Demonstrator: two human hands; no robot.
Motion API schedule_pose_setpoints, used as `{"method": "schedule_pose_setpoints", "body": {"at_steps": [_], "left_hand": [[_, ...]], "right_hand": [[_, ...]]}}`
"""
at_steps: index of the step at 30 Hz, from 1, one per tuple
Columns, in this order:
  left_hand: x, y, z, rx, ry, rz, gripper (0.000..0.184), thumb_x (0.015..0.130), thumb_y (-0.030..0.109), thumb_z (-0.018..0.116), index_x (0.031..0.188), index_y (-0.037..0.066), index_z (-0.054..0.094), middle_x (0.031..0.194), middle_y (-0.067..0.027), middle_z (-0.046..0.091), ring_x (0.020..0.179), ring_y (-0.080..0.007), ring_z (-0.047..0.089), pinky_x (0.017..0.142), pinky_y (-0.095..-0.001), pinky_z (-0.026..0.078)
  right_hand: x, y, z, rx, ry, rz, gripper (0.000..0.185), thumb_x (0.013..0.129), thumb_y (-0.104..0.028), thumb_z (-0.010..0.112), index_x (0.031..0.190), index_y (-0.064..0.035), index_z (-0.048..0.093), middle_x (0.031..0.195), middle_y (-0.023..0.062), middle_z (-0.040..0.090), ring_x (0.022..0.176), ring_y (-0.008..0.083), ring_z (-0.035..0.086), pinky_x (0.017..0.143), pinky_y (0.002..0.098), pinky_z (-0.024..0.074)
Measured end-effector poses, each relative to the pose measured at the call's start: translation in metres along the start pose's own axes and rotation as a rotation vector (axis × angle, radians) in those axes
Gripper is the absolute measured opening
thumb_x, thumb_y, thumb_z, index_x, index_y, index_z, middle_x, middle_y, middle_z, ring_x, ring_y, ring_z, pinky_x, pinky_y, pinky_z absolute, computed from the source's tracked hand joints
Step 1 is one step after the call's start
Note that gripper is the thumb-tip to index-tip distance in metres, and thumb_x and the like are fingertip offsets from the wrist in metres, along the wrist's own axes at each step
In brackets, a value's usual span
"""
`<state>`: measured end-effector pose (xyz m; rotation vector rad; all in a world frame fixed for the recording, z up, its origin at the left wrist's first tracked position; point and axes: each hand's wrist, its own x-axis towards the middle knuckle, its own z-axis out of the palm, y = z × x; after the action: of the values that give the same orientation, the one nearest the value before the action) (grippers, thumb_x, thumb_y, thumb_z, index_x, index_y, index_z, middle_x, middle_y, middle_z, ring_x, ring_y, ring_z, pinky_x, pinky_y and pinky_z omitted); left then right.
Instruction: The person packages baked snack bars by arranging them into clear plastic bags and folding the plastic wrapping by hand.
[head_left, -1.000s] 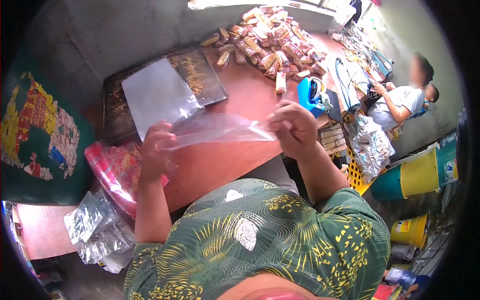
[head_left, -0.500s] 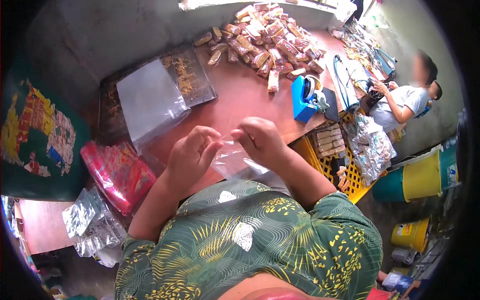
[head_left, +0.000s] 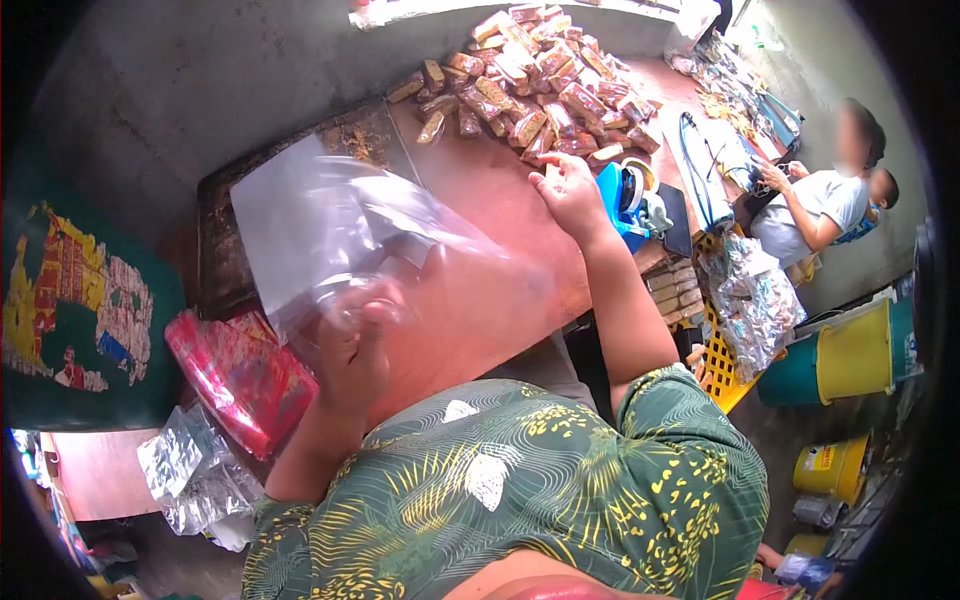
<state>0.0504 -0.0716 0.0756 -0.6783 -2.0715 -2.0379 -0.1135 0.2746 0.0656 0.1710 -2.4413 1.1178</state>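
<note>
Looks like a reaching step to me; left hand (head_left: 355,335) grips a blurry bag (head_left: 415,215), near side and left of the pile (head_left: 530,85); right hand (head_left: 572,198) is by the pile's near edge, fingers loosely parted, contact unclear; grabbing from it calls for closing them.

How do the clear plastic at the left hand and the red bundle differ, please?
The clear plastic is colourless, whereas the red bundle is strongly coloured. The clear plastic spreads above the table from the left hand; the red bundle lies by the table's left end. Both look shiny.
</note>
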Motion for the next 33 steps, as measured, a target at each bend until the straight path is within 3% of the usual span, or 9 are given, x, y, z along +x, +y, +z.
{"method": "schedule_pose_setpoints", "body": {"at_steps": [3, 4, 7, 16, 20, 23, 29, 31, 33], "left_hand": [[-0.010, -0.045, 0.012, 0.324, 0.285, 0.217, 0.071, 0.108, 0.031, 0.061, 0.164, 0.000, 0.028, 0.146, -0.0205, 0.056, 0.128, -0.0295, 0.060, 0.114, -0.0456, 0.044], [-0.017, -0.052, 0.015, 0.307, 0.179, 0.119, 0.087, 0.109, 0.036, 0.058, 0.170, 0.007, 0.003, 0.159, -0.0241, 0.039, 0.141, -0.0297, 0.050, 0.121, -0.0473, 0.035], [-0.013, -0.077, 0.011, 0.253, 0.063, 0.123, 0.094, 0.107, 0.026, 0.061, 0.169, 0.006, -0.007, 0.164, -0.0245, 0.032, 0.139, -0.0309, 0.052, 0.122, -0.0493, 0.034], [-0.008, -0.079, -0.002, 0.221, 0.076, 0.026, 0.101, 0.094, -0.001, 0.065, 0.169, 0.004, -0.001, 0.155, -0.0283, 0.042, 0.139, -0.0302, 0.051, 0.122, -0.0490, 0.034], [-0.003, -0.077, -0.007, 0.312, 0.035, 0.080, 0.098, 0.093, -0.003, 0.065, 0.169, 0.005, 0.003, 0.157, -0.0249, 0.041, 0.136, -0.0289, 0.054, 0.116, -0.0469, 0.043], [-0.004, -0.075, -0.003, 0.225, 0.061, 0.017, 0.095, 0.093, -0.003, 0.065, 0.169, 0.005, 0.007, 0.155, -0.0234, 0.042, 0.137, -0.0284, 0.053, 0.115, -0.0465, 0.045], [-0.002, -0.068, -0.006, 0.306, 0.028, 0.050, 0.091, 0.093, -0.006, 0.064, 0.168, 0.003, 0.011, 0.159, -0.0176, 0.037, 0.144, -0.0299, 0.046, 0.115, -0.0462, 0.045], [-0.004, -0.067, -0.003, 0.268, 0.047, 0.031, 0.091, 0.094, 0.000, 0.063, 0.168, 0.004, 0.010, 0.141, -0.0182, 0.055, 0.147, -0.0314, 0.043, 0.122, -0.0503, 0.028], [-0.006, -0.068, -0.003, 0.277, 0.058, 0.047, 0.092, 0.095, 0.003, 0.064, 0.168, 0.005, 0.010, 0.132, -0.0185, 0.064, 0.149, -0.0325, 0.041, 0.126, -0.0526, 0.019]], "right_hand": [[0.006, 0.067, 0.044, -0.385, -0.001, -0.257, 0.026, 0.086, -0.021, 0.083, 0.104, -0.0040, 0.077, 0.100, 0.0159, 0.071, 0.093, 0.0318, 0.068, 0.095, 0.0447, 0.0536], [0.004, 0.048, 0.046, -0.290, -0.100, -0.186, 0.025, 0.087, -0.023, 0.082, 0.104, -0.0043, 0.077, 0.099, 0.0168, 0.072, 0.096, 0.0325, 0.068, 0.096, 0.0452, 0.0534], [0.008, -0.014, 0.048, 0.053, -0.439, 0.184, 0.026, 0.090, -0.027, 0.080, 0.104, -0.0051, 0.078, 0.101, 0.0191, 0.072, 0.102, 0.0335, 0.069, 0.097, 0.0458, 0.0534], [0.238, 0.051, 0.030, -0.170, 0.183, 0.062, 0.062, 0.088, -0.044, 0.079, 0.132, -0.0034, 0.064, 0.118, 0.0187, 0.071, 0.112, 0.0289, 0.067, 0.099, 0.0427, 0.0524], [0.330, 0.133, 0.033, -0.804, -0.094, 0.233, 0.084, 0.098, -0.072, 0.048, 0.163, -0.0201, 0.040, 0.162, 0.0231, 0.044, 0.151, 0.0326, 0.043, 0.122, 0.0551, 0.0342], [0.317, 0.132, 0.047, -0.874, -0.089, 0.175, 0.080, 0.091, -0.071, 0.058, 0.149, -0.0152, 0.055, 0.146, 0.0202, 0.058, 0.137, 0.0371, 0.055, 0.116, 0.0489, 0.0431], [0.196, 0.050, 0.045, -0.415, 0.098, -0.173, 0.060, 0.077, -0.026, 0.077, 0.132, -0.0054, 0.065, 0.130, 0.0204, 0.065, 0.121, 0.0363, 0.064, 0.106, 0.0435, 0.0520], [0.150, 0.006, 0.040, -0.254, 0.050, -0.086, 0.056, 0.077, -0.017, 0.074, 0.132, -0.0084, 0.066, 0.124, 0.0177, 0.066, 0.119, 0.0364, 0.063, 0.106, 0.0433, 0.0520], [0.098, -0.017, 0.048, -0.127, 0.049, -0.460, 0.057, 0.077, -0.007, 0.070, 0.133, -0.0096, 0.065, 0.122, 0.0155, 0.066, 0.117, 0.0363, 0.063, 0.106, 0.0442, 0.0516]]}}
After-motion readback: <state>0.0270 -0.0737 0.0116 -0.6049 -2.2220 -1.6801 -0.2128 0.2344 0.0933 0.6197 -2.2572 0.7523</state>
